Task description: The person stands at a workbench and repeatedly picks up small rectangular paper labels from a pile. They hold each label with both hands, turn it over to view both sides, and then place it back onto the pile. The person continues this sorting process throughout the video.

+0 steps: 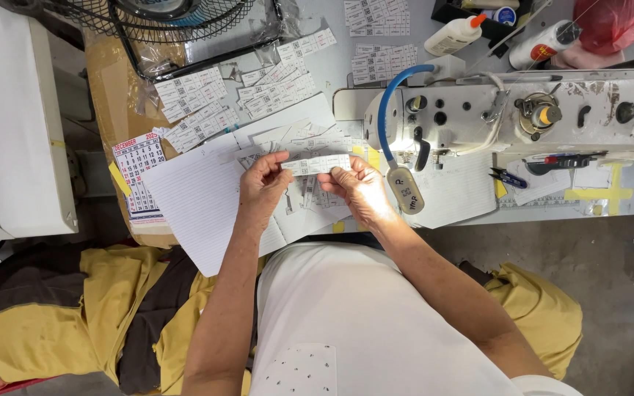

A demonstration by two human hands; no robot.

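Centrally, left hand (262,183) and right hand (361,187) pinch a label strip (317,164) (fingers closed on its ends); pulling apart could tear it.

Label strip (317,164) held between both hands, above lined paper (199,205); sewing machine (522,114) to its right.
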